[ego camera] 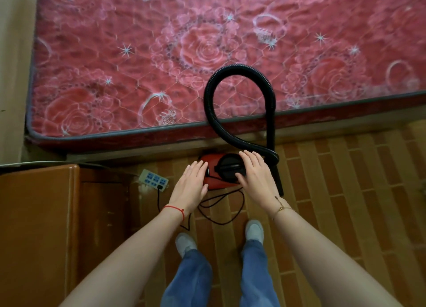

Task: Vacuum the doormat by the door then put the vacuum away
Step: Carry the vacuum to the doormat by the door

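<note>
Vacuum body is red with a black round lid and handle on top. Its hose is black and ribbed, its cord thin black. Mattress is red-pink, quilted, with pale rose outlines, white starbursts and ring shapes, grey piping along the edge. Floor shows a brown brick-like pattern with lighter tan lines. Cabinet beside me is glossy orange-brown wood. Power strip is pale grey-green with blue sockets and a black plug. A red string sits on my left wrist, a thin gold bracelet on my right. My jeans are blue, my shoes light grey. Wall is cream.
</note>
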